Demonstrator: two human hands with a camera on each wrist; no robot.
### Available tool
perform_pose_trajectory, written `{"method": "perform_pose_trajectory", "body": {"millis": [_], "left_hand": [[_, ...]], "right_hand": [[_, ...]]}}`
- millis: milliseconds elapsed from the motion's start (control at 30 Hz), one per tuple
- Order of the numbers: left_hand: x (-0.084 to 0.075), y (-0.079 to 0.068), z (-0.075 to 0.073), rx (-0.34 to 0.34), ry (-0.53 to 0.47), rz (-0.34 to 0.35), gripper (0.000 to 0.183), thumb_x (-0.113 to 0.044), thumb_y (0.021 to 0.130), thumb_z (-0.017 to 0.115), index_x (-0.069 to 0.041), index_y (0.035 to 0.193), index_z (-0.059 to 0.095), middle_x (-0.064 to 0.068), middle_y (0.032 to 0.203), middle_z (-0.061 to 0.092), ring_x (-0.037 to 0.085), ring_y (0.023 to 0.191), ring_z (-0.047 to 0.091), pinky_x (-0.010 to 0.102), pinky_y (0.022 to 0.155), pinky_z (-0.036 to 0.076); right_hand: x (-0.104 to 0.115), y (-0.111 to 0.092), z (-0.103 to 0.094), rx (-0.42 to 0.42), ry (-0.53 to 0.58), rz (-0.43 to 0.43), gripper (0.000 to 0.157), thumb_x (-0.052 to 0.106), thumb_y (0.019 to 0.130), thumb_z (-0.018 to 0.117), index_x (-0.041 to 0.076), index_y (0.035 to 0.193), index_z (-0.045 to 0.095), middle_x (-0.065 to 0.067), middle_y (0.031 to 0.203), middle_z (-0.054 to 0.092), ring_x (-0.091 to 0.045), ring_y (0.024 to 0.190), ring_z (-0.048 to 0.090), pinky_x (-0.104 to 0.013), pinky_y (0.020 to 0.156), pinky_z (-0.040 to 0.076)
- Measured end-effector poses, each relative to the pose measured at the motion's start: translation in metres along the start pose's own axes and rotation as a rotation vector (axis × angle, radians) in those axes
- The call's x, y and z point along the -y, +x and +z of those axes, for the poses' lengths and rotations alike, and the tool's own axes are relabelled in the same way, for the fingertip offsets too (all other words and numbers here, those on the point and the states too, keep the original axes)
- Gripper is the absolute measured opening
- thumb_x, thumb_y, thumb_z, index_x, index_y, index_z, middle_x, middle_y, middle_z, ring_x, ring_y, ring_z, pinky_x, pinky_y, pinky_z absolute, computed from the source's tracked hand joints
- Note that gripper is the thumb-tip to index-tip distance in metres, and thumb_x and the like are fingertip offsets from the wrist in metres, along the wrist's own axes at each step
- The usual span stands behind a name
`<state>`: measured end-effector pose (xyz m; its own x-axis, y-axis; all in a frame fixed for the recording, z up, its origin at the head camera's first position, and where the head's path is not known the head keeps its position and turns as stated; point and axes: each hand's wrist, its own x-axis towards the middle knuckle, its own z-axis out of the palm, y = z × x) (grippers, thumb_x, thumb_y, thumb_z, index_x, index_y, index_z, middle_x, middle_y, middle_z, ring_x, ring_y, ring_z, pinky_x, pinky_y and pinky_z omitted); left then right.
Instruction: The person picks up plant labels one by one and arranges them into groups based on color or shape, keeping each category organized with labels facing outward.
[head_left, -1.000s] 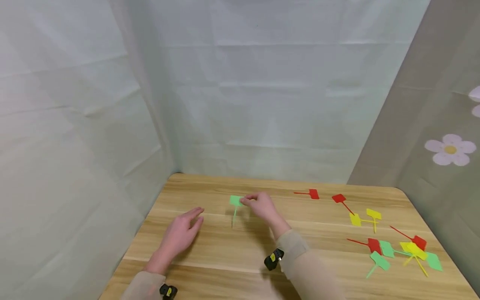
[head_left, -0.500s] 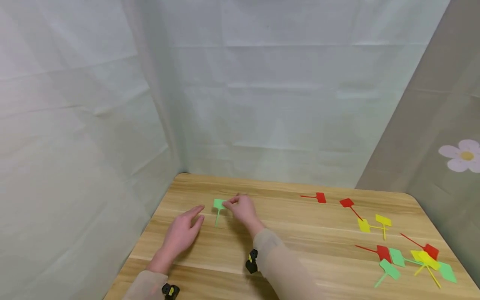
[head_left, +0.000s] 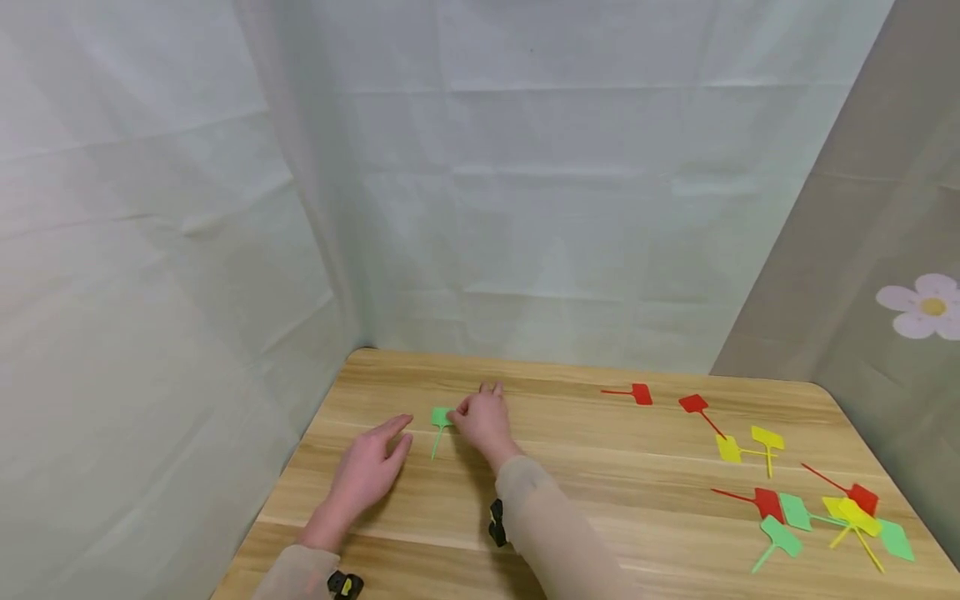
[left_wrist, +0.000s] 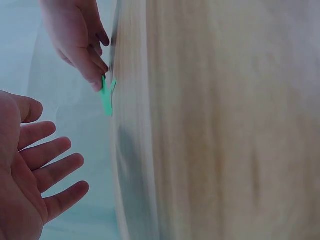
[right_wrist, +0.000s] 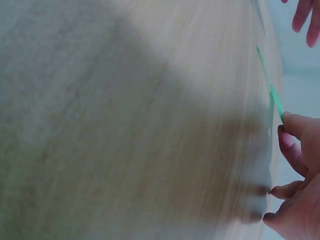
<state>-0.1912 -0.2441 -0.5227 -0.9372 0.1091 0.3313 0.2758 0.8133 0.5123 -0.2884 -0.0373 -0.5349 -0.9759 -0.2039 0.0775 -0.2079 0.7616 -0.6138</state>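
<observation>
My right hand (head_left: 483,423) pinches one corner of a green T-shaped tag (head_left: 440,417), a flat rectangular head on a thin stem, at the left-centre of the table. In the right wrist view, thumb and forefinger hold the tag (right_wrist: 276,100) by its head, and the stem slants close to the wood. To the left, my left hand (head_left: 369,468) hovers with relaxed, spread fingers and nothing in them. The left wrist view shows that left hand (left_wrist: 35,170) palm side, apart from the tag (left_wrist: 106,100).
On the right of the wooden table (head_left: 600,517) lie more such tags: a red tag (head_left: 641,394) at the back, another red tag (head_left: 693,404), a yellow tag (head_left: 767,437), and an overlapping green, red and yellow cluster (head_left: 858,517). Pale cloth walls (head_left: 525,208) enclose the table.
My right hand has moved left with the green tag, then lowered it slightly toward the table. The left hand has stayed nearly still. The head view has shifted a little.
</observation>
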Motion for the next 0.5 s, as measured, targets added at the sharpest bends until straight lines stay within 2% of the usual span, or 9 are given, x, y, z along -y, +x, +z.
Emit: {"method": "perform_pose_trajectory", "body": {"millis": [233, 500], "left_hand": [[-0.0017, 0.0003, -0.0013, 0.019, -0.005, -0.014, 0.038, -0.02, 0.108, 0.065, -0.005, 0.143, 0.069, 0.017, 0.143, 0.067, 0.039, 0.132, 0.064, 0.058, 0.11, 0.051], [0.0002, 0.0011, -0.002, 0.022, -0.029, -0.017, 0.038, -0.02, 0.108, 0.065, -0.003, 0.143, 0.068, 0.017, 0.143, 0.067, 0.038, 0.133, 0.063, 0.058, 0.111, 0.05]], "right_hand": [[0.003, -0.0027, -0.0012, 0.007, -0.078, -0.007, 0.036, 0.035, 0.1, 0.077, 0.018, 0.07, 0.072, -0.038, 0.154, 0.047, -0.061, 0.153, 0.026, -0.061, 0.124, 0.033], [0.0041, -0.0022, -0.0004, 0.041, -0.071, 0.012, 0.037, 0.036, 0.105, 0.071, 0.015, 0.075, 0.076, -0.037, 0.159, 0.041, -0.059, 0.156, 0.019, -0.061, 0.126, 0.03]]}}
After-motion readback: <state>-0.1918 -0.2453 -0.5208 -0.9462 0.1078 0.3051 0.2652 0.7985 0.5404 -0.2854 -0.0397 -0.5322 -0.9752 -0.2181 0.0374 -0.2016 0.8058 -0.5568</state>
